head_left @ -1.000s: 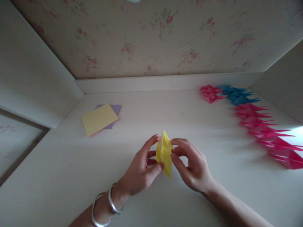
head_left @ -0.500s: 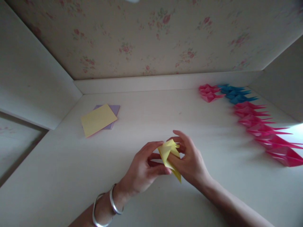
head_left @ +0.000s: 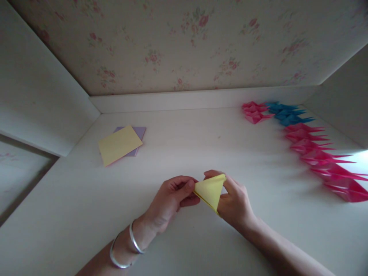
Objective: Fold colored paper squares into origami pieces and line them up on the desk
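Note:
A piece of yellow origami paper [head_left: 211,191], folded into a flat triangle in several layers, is held above the white tabletop between both hands. My left hand [head_left: 176,195] pinches its left corner between thumb and fingers; two silver bangles [head_left: 135,237] circle that wrist. On the other side, my right hand [head_left: 234,197] is closed around the right edge, with its fingers partly hidden behind the paper.
Yellow paper sheets [head_left: 120,146] lie across purple sheets [head_left: 140,132] at the left. Along the right stand several folded pink paper shapes [head_left: 316,157] and blue ones [head_left: 287,113], with smaller pink ones [head_left: 254,113] near the back ledge. Floral wallpaper covers the wall behind.
The yellow paper has gone from a partly opened fold with the right fingers inside to a flat triangle. My left hand now pinches its left corner.

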{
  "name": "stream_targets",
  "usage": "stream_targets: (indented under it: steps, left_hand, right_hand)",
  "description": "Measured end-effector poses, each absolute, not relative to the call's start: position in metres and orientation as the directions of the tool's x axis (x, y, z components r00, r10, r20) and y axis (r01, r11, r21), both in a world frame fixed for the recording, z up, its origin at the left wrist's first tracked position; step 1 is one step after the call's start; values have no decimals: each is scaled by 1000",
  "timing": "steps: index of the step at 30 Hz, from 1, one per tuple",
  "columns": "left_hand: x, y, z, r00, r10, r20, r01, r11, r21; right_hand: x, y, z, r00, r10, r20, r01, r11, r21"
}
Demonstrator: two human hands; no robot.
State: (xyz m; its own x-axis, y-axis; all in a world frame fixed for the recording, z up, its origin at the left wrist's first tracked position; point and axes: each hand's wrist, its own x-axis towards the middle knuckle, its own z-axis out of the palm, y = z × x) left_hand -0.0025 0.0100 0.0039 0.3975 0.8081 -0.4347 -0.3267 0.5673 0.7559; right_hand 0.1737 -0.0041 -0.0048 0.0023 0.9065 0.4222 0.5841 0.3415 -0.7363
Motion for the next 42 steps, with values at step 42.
stream_targets:
  steps: [42]
  left_hand:
    - [-8,10,7,168,986,-18,307,-35,951]
  right_hand:
    - [178,6,1,-182,943,-278,175,-247,-953]
